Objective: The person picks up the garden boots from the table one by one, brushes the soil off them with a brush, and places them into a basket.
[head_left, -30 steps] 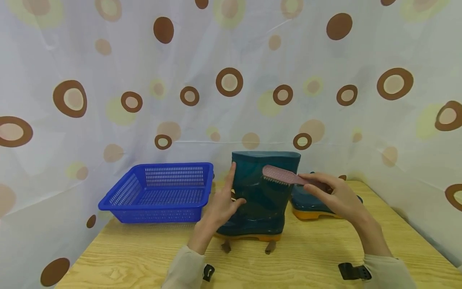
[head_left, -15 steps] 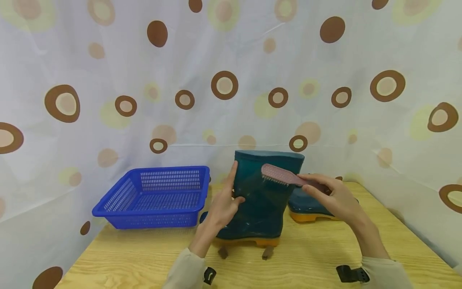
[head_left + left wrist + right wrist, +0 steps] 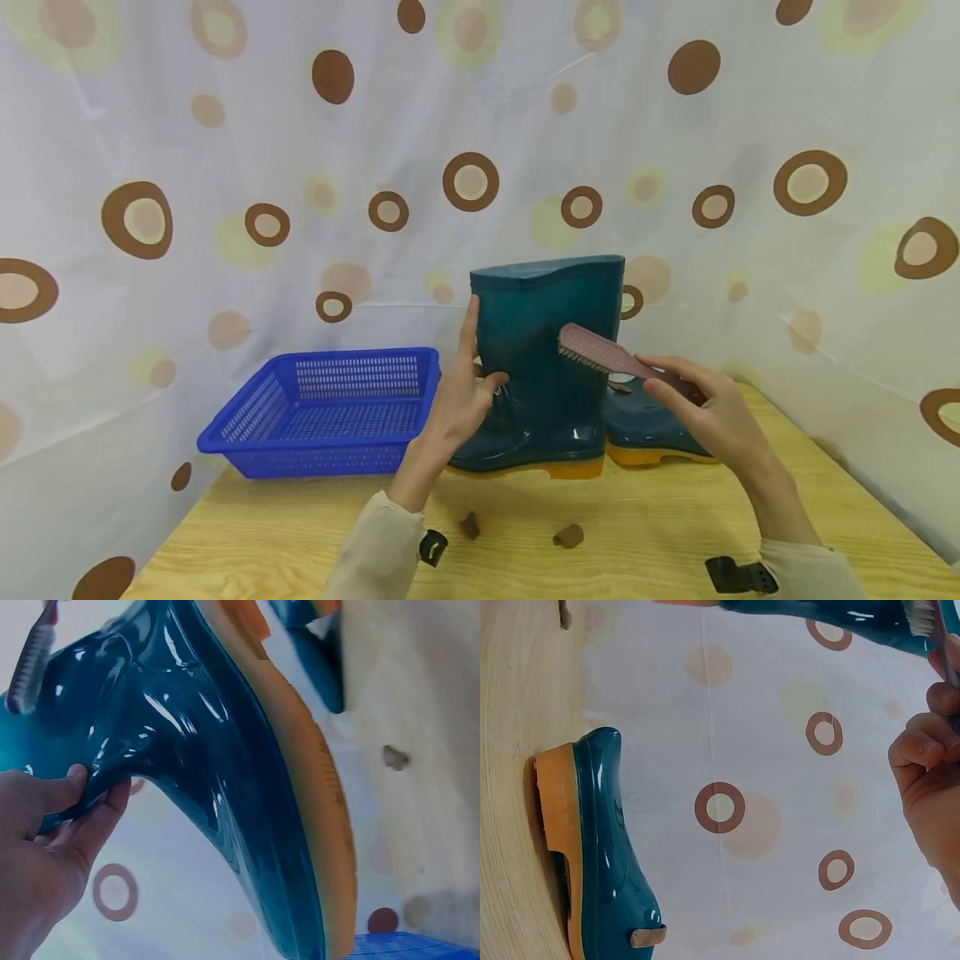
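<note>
My left hand (image 3: 459,398) pinches the front edge of a teal rubber boot (image 3: 551,358) with an orange sole, thumb on the near side. The boot is upright and raised, its sole (image 3: 319,817) apart from the table in the left wrist view. A pink scrubbing brush (image 3: 596,348) is gripped by its handle in my right hand (image 3: 708,408). Its bristles (image 3: 31,675) are at the boot's shaft; whether they touch it I cannot tell. Behind, to the right, another teal piece of footwear with an orange sole (image 3: 600,847) sits on the table, partly hidden in the head view.
A blue plastic basket (image 3: 322,457) stands at the left of the wooden table (image 3: 637,533). Two small brown scraps, a left one (image 3: 470,525) and a right one (image 3: 568,536), lie in front of the boot. A brown strip (image 3: 649,936) lies on the other footwear. A spotted curtain (image 3: 525,125) hangs behind.
My left hand has lifted the boot upward from the table, its top rim now tilted. The brush has shifted slightly right and up along the shaft, still in my right hand.
</note>
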Motion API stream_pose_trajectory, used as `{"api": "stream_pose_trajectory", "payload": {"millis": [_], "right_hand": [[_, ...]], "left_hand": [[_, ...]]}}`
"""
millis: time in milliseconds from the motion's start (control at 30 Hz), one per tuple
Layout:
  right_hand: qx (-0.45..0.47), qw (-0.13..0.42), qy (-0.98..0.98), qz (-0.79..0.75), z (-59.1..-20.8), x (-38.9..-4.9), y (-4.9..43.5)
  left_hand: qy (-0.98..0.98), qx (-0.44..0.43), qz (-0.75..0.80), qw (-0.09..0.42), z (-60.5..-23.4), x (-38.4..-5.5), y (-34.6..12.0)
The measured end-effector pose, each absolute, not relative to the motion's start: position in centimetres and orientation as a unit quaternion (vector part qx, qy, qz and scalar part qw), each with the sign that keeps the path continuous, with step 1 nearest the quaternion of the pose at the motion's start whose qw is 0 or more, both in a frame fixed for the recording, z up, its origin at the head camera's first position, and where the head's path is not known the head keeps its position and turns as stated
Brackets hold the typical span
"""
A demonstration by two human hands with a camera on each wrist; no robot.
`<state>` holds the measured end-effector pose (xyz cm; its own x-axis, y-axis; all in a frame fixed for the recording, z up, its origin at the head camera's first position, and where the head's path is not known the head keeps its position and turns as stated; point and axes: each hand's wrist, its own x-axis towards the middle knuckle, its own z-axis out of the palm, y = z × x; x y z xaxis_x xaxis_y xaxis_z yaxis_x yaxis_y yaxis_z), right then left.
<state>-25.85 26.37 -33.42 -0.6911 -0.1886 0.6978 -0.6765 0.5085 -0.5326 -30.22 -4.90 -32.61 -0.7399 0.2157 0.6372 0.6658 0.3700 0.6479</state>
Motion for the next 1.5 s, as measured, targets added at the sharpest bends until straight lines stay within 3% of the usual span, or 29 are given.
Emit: {"api": "stream_pose_trajectory", "payload": {"millis": [167,633,1500], "right_hand": [[0.261,0.309,-0.81,0.424,-33.4,-25.6,26.4],[0.276,0.311,-0.8,0.433,-33.6,-25.8,26.2],[0.273,0.307,-0.805,0.428,-33.8,-26.1,26.8]], "left_hand": [[-0.771,-0.291,-0.51,0.247,-31.0,-30.5,-5.0],[-0.792,-0.29,-0.484,0.233,-29.2,-30.4,-5.5],[-0.849,-0.177,-0.412,0.28,-26.5,-33.3,-17.5]]}}
